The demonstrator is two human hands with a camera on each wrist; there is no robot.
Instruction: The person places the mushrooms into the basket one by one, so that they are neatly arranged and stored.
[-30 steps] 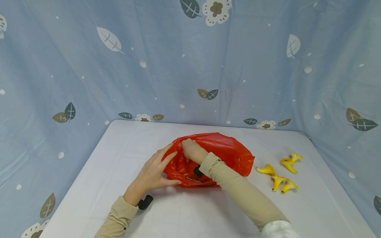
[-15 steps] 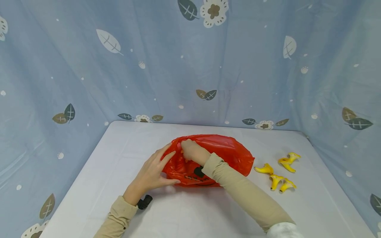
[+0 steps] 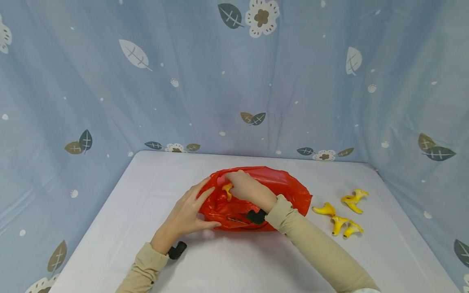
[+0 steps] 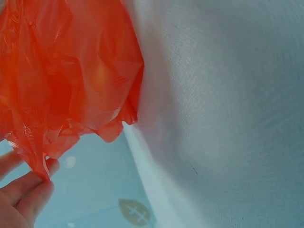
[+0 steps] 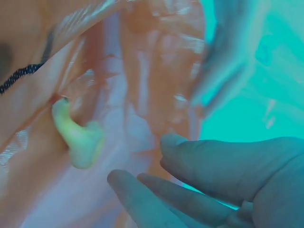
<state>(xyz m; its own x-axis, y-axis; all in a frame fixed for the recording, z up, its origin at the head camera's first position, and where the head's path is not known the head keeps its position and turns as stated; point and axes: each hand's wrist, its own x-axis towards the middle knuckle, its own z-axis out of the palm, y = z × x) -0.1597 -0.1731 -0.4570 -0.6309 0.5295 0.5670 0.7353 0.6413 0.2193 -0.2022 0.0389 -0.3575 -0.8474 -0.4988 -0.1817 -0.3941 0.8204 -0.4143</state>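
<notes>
A red plastic bag (image 3: 294,193) lies on the white table with its mouth open. My left hand (image 3: 185,211) holds the bag's left rim, the fingers spread along it and the thumb at the front edge. In the left wrist view a corner of the film is caught between the fingertips (image 4: 40,192). My right hand (image 3: 249,189) reaches into the mouth. Its thumb and fingers (image 5: 190,161) stand apart with nothing between them. Just beyond them, a yellow chanterelle mushroom (image 5: 78,135) rests against the film inside the bag.
Several yellow chanterelles lie to the right of the bag, among them a near one (image 3: 353,229) and a pair farther back (image 3: 354,200). A blue patterned curtain (image 3: 183,73) borders the table (image 3: 154,175) at the back and sides.
My right hand has drawn back to the right and let go of the chanterelle, which now shows inside the bag. The left hand stays at the rim.
</notes>
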